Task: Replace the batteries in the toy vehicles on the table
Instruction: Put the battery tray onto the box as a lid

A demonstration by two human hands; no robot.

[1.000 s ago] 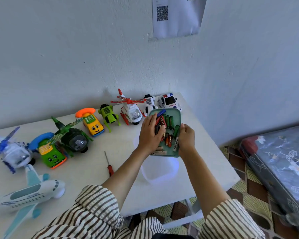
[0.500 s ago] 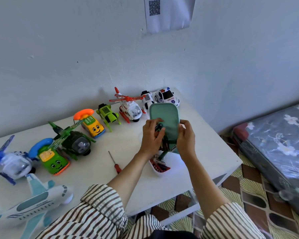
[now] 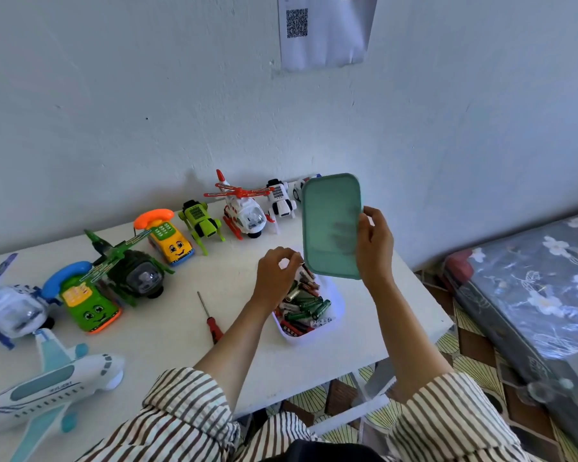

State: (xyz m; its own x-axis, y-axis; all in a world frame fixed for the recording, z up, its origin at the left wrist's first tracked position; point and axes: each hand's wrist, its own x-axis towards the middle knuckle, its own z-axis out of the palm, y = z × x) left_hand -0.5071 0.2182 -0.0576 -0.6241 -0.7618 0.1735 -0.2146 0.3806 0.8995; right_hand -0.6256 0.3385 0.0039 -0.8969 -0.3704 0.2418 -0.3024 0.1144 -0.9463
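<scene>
Gripping teal lid in right hand by its right edge, thumb on the near face, fingers showing dimly through from behind. Holding it upright and clear of the table, lower edge just above the far end of the white tub. Reaching into the tub with left hand, fingers curling down onto the far end of the batteries; not resolving whether a cell is actually being pinched. Tub sitting open near the table's right front corner, holding a heap of green and red-brown cells. Red-handled screwdriver lying just left of the left forearm. Toy vehicles standing apart from both hands, in an arc from near left to far right: white airliner, blue helicopter, green phone car, dark green helicopter, yellow phone car, lime vehicle, red-and-white helicopter, white vehicle, and one more white toy mostly hiding behind the lid.
</scene>
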